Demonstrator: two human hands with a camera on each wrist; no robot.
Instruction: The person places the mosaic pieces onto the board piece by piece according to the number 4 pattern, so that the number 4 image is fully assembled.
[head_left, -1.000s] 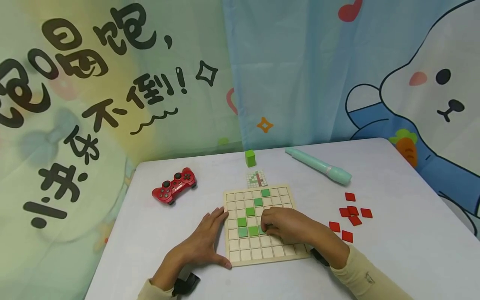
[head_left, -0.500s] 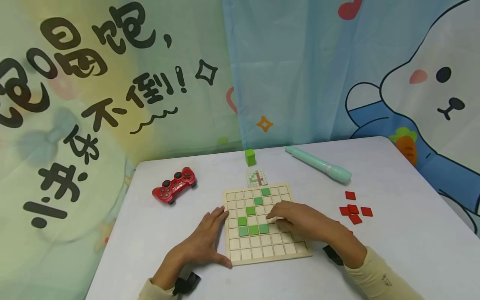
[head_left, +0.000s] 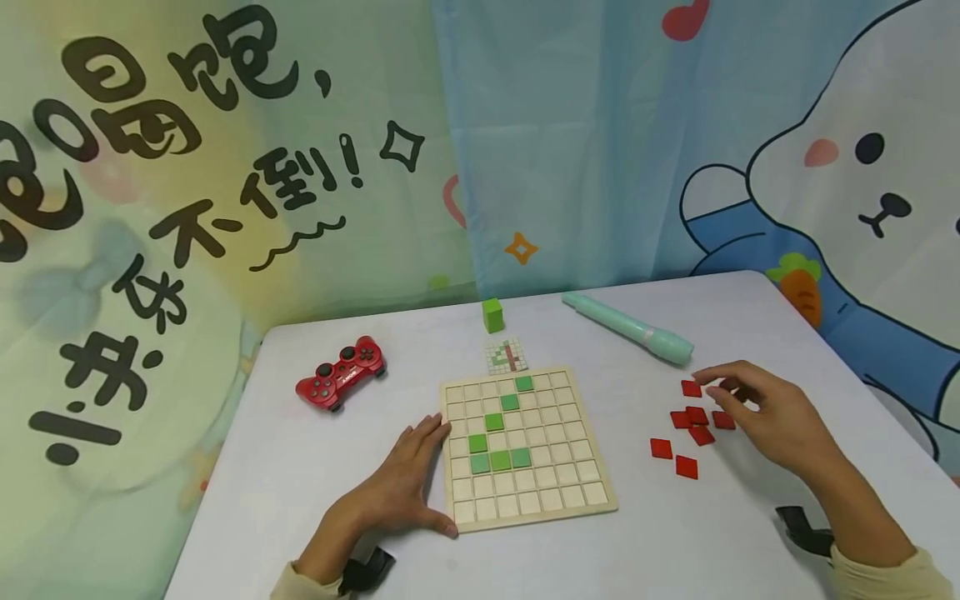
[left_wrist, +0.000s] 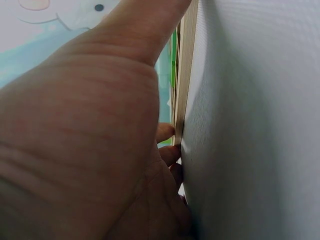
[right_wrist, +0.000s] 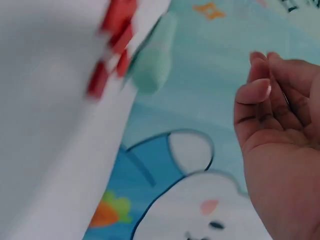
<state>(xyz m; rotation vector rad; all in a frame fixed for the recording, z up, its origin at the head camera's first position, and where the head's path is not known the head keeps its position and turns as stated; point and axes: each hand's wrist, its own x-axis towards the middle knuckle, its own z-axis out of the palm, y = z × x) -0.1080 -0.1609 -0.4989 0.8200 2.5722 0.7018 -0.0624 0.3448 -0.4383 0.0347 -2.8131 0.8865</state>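
My left hand (head_left: 397, 483) rests on the table, with fingertips and thumb spread along the left edge of a wooden grid board (head_left: 540, 437). In the left wrist view the fingers touch the side of that board (left_wrist: 187, 65). Green square tiles (head_left: 500, 460) lie in several of its cells, in a slanting line and a short row. My right hand (head_left: 783, 421) hovers over several loose red tiles, its thumb and forefinger apart, close to the rearmost red tile (head_left: 691, 389). Nothing shows between the loosely bent fingers of the right hand (right_wrist: 280, 110) in the right wrist view.
Behind the board lies a small printed grid card (head_left: 507, 357), with a green cube (head_left: 492, 316) beyond it. A red game controller (head_left: 341, 375) is at the left. A mint-green tapered stick (head_left: 630, 327) lies at the back right. A printed curtain (head_left: 585, 167) hangs behind the table.
My right hand has left a green tile in the row on the board and moved right to the red tiles. The left hand has stayed at the board's edge. The head view has shifted slightly.
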